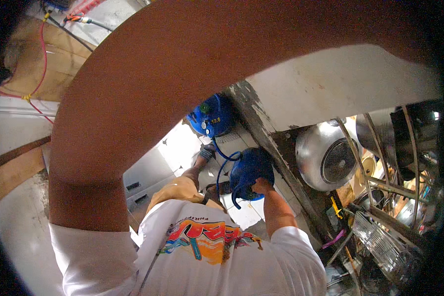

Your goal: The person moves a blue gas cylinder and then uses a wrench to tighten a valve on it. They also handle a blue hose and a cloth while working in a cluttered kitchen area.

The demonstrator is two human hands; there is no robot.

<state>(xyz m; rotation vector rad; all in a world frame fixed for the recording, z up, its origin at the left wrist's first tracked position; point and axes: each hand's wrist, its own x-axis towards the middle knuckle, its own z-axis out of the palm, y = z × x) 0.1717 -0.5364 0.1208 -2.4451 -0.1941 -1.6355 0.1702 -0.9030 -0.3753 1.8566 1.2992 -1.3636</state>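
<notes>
A blue gas cylinder (pixel 251 165) stands near my feet. My right hand (pixel 263 186) reaches down to its collar, with the fingers curled over the rim. A second blue gas cylinder (pixel 217 116) stands just beyond, partly hidden behind my raised left arm. Between the cylinders loops a blue hose (pixel 219 170). My left arm crosses the upper part of the view, close to the camera, and runs to the upper right. Its hand is lost past the dark rim of the picture.
On the right, a metal pot (pixel 325 153) and a clear ribbed plastic item (pixel 380 241) sit among bars and clutter under a white countertop (pixel 340 89). White drawers (pixel 150 177) stand left of my legs. A pink cord (pixel 45 49) hangs at the upper left.
</notes>
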